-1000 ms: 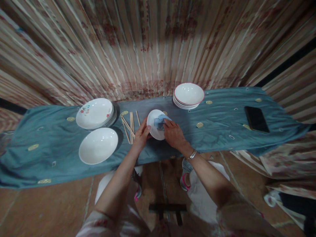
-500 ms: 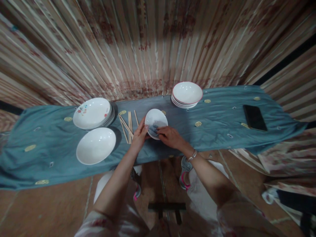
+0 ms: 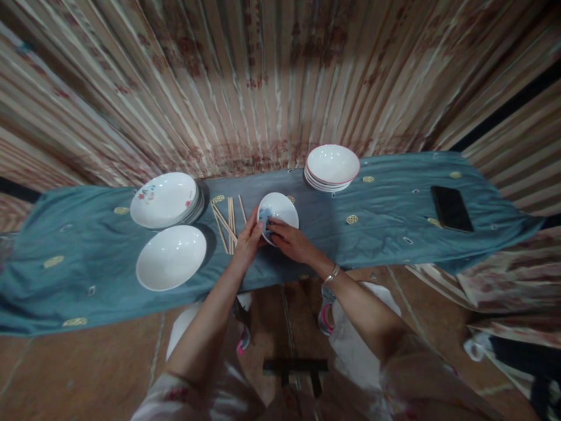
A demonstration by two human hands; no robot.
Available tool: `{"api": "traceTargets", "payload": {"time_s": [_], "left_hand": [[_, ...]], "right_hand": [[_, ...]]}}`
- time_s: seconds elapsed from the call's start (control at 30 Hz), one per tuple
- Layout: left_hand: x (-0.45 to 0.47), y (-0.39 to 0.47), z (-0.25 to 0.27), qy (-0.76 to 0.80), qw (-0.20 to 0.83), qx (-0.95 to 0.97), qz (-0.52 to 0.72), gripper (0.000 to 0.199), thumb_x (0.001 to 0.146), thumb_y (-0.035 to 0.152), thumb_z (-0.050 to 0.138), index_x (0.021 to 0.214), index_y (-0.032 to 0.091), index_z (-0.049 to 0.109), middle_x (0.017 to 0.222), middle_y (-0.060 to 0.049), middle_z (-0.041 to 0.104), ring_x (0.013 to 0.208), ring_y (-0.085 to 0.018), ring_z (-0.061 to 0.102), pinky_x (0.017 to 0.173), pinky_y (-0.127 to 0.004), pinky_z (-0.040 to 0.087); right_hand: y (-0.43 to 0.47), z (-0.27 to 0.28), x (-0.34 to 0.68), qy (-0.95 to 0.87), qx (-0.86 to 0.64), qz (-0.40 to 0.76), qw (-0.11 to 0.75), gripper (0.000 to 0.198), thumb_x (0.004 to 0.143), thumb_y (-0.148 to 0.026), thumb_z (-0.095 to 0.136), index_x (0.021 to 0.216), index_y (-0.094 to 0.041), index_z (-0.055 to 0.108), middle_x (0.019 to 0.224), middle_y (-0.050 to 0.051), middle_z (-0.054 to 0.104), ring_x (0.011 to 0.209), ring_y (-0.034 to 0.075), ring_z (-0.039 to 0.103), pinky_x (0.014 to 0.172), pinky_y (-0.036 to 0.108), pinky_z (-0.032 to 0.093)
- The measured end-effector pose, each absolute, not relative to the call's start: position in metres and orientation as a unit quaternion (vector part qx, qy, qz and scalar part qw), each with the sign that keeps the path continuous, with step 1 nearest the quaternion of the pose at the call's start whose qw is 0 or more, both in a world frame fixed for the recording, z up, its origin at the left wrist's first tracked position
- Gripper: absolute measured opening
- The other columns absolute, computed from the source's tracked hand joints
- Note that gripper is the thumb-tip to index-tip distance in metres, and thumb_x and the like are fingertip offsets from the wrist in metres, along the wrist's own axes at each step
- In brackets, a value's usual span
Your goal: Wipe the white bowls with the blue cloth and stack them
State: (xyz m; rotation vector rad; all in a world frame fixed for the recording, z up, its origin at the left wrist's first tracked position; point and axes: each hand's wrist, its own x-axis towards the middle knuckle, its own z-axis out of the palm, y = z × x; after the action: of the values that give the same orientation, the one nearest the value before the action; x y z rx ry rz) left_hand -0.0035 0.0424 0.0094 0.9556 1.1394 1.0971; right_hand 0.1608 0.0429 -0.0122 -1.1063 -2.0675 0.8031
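Observation:
A small white bowl (image 3: 286, 211) is held up over the middle of the table, its inside facing me. My left hand (image 3: 249, 237) grips its left rim, thumb over the edge and fingers behind. Inside the bowl my right hand (image 3: 293, 238) presses a blue-grey cloth (image 3: 266, 221) against the left part of the wall, its fingers bent over the cloth. Just left of my left hand lie several wooden chopsticks (image 3: 231, 222), some of them crossed.
Floral plates (image 3: 164, 199) are stacked at the left, with a large white bowl (image 3: 170, 258) in front. Red-rimmed bowls (image 3: 333, 165) stand stacked at the back. A black phone (image 3: 451, 207) lies on the right of the blue tablecloth (image 3: 381, 240); a pleated curtain (image 3: 280, 76) hangs behind.
My right hand has slid leftward with the cloth, from the lower middle of the small bowl to its left inner wall. My left hand keeps its hold on the rim.

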Motion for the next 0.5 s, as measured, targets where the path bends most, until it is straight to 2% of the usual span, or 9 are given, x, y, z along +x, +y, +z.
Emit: {"api": "traceTargets", "payload": {"time_s": [0.23, 0.37, 0.5], "left_hand": [[-0.0043, 0.0428, 0.0075, 0.485, 0.599, 0.429, 0.470, 0.079, 0.081, 0.051, 0.075, 0.153, 0.030, 0.047, 0.151, -0.006, 0.057, 0.125, -0.028, 0.061, 0.077, -0.028, 0.063], [-0.0048, 0.0429, 0.0076, 0.482, 0.607, 0.420, 0.471, 0.079, 0.082, 0.050, 0.075, 0.153, 0.030, 0.047, 0.145, -0.007, 0.060, 0.115, -0.025, 0.065, 0.084, -0.033, 0.063], [-0.0050, 0.0428, 0.0076, 0.483, 0.606, 0.423, 0.469, 0.077, 0.081, 0.052, 0.075, 0.151, 0.032, 0.049, 0.137, -0.007, 0.064, 0.107, -0.023, 0.066, 0.080, -0.033, 0.064]], "right_hand": [[0.0479, -0.0161, 0.1587, -0.795, -0.432, 0.285, 0.317, 0.043, 0.096, -0.017, 0.048, 0.138, -0.015, 0.059, 0.159, 0.016, 0.045, 0.150, 0.023, 0.040, 0.125, 0.045, 0.034], [0.0497, -0.0137, 0.1568, -0.799, -0.453, 0.259, 0.300, 0.047, 0.096, -0.017, 0.045, 0.142, -0.010, 0.054, 0.162, 0.019, 0.038, 0.151, 0.025, 0.038, 0.126, 0.044, 0.032], [0.0502, -0.0087, 0.1576, -0.807, -0.469, 0.228, 0.279, 0.048, 0.096, -0.017, 0.044, 0.143, -0.009, 0.052, 0.163, 0.021, 0.036, 0.150, 0.027, 0.040, 0.125, 0.046, 0.033]]}}
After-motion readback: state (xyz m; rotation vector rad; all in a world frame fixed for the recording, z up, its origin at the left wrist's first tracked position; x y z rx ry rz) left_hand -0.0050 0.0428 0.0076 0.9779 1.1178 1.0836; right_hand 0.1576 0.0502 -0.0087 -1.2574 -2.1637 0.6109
